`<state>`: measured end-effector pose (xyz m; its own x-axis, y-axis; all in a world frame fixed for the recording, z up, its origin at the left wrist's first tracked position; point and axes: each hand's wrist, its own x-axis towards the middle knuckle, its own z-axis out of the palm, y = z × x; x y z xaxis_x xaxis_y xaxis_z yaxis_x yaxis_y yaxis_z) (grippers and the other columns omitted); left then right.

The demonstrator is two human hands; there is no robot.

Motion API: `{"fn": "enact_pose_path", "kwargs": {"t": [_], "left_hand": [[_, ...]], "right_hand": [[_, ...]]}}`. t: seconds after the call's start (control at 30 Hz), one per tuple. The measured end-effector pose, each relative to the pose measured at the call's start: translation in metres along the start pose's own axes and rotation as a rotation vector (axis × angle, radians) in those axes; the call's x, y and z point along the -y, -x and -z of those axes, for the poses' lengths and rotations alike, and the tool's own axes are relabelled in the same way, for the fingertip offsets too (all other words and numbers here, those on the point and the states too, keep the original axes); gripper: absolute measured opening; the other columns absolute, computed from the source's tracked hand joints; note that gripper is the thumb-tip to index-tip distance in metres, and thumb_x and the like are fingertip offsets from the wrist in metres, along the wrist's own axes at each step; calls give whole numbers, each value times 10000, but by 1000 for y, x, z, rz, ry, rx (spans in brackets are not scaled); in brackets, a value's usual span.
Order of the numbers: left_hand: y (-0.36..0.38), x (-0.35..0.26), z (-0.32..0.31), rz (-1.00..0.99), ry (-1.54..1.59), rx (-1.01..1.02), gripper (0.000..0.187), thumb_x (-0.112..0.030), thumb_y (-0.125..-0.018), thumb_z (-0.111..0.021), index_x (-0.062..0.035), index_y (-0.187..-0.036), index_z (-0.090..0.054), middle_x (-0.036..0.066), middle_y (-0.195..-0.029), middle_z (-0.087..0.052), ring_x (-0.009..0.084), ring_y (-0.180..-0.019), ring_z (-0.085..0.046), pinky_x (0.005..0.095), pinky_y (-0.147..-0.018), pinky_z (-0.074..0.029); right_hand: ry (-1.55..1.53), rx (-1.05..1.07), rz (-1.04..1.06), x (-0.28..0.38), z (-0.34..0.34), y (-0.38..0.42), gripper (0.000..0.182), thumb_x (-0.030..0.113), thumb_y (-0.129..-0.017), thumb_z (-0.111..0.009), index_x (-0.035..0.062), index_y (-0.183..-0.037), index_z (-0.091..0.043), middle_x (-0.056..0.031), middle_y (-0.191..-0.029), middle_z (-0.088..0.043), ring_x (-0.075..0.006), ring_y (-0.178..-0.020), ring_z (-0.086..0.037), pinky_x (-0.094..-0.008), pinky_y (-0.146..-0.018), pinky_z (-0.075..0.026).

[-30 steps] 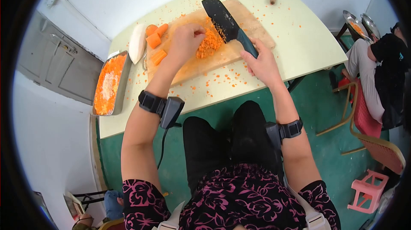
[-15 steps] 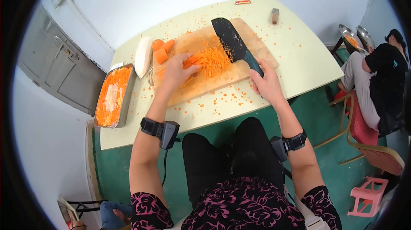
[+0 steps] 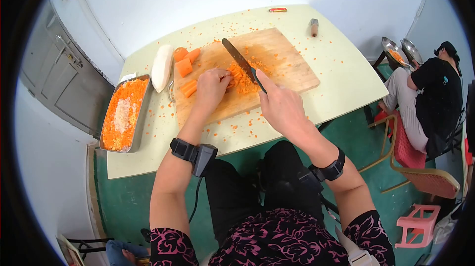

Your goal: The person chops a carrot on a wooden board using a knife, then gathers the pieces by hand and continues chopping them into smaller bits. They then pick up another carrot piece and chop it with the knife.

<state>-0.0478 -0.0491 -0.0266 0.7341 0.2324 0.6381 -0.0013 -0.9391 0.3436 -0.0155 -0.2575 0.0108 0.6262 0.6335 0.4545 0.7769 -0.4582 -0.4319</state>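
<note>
My right hand (image 3: 283, 110) is closed round the handle of a dark-bladed kitchen knife (image 3: 238, 60). The blade stands edge-down over the chopped carrot (image 3: 246, 84) on the wooden cutting board (image 3: 297, 70). Just left of the blade, my left hand (image 3: 213, 88) presses curled fingertips onto carrot strips, which it partly hides. More carrot sticks (image 3: 188, 88) lie at the board's left side, beside that hand. Behind them, larger carrot pieces (image 3: 184, 67) rest near the board's upper left corner.
A peeled white radish (image 3: 162, 69) and a metal tray (image 3: 143, 117) of diced carrot with a paler heap stand on the table's left. A red lighter (image 3: 277, 10) and a small wooden-handled tool (image 3: 314, 27) lie at the back. A seated person (image 3: 435, 93) is at right.
My right hand has brought the knife left, from beside the chopped carrot to over it, turning the blade from its broad side to edge-down. My left fingers have curled in. The view has shifted slightly.
</note>
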Motion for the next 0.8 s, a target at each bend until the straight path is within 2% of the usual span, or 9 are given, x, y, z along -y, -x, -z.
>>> {"fn": "enact_pose_path", "kwargs": {"t": [0.1,0.2,0.3,0.4,0.5,0.53,0.6,0.63,0.8], "left_hand": [[0,0,-2,69,46,7,130,-88,-744,-667,12,-825,-686,140,-804,-666,238,-680,-647,295,-610,-505],[0,-1,-3,177,112,14,103,-99,-720,-651,-26,-779,-692,127,-805,-657,292,-739,-618,361,-672,-483],[-2,-5,0,117,93,18,93,-93,-716,-653,-26,-766,-693,129,-794,-655,294,-733,-615,362,-661,-481],[-1,-4,-1,142,113,13,86,-87,-712,-651,-25,-753,-694,130,-788,-654,292,-734,-613,362,-660,-479],[-3,-9,2,260,185,88,85,-85,-709,-651,-20,-747,-692,132,-772,-652,290,-729,-610,364,-658,-477],[-2,-8,1,192,139,59,98,-89,-717,-660,-9,-765,-690,133,-772,-657,275,-693,-620,342,-636,-484],[-3,-3,0,50,43,-1,129,-96,-732,-678,13,-800,-688,135,-774,-668,247,-621,-639,298,-593,-497],[-3,-1,-1,69,41,-1,128,-96,-731,-680,12,-798,-687,135,-774,-667,248,-622,-638,300,-594,-497],[-4,-8,1,211,70,71,119,-91,-720,-683,1,-795,-686,139,-784,-665,258,-632,-632,309,-596,-496]], "right_hand": [[-6,13,-17,10,8,-5,468,104,-830,-553,75,-1287,-453,-204,-700,-587,-361,-617,-586,-438,-557,-466],[23,8,-4,11,1,-6,461,105,-831,-550,76,-1283,-459,-196,-687,-586,-359,-617,-587,-435,-560,-470],[62,20,-9,5,-7,-5,451,109,-832,-550,78,-1274,-471,-190,-688,-587,-356,-618,-587,-436,-571,-473],[62,22,-33,10,-1,-8,440,113,-832,-550,77,-1265,-481,-194,-700,-591,-355,-623,-589,-437,-578,-473],[40,25,-12,7,-5,-8,435,112,-832,-544,79,-1261,-485,-200,-715,-597,-354,-632,-592,-437,-580,-472],[31,27,5,6,-7,-8,434,111,-831,-542,81,-1261,-485,-203,-721,-600,-354,-635,-593,-436,-580,-472],[56,55,26,7,-2,-12,429,100,-828,-506,26,-1250,-481,-201,-658,-582,-352,-586,-592,-440,-558,-480],[69,71,39,9,1,-14,429,94,-827,-488,-1,-1245,-480,-200,-626,-572,-351,-562,-591,-442,-547,-485],[74,42,62,10,-1,-14,424,90,-833,-475,11,-1249,-481,-205,-660,-590,-341,-589,-602,-432,-565,-492]]}}
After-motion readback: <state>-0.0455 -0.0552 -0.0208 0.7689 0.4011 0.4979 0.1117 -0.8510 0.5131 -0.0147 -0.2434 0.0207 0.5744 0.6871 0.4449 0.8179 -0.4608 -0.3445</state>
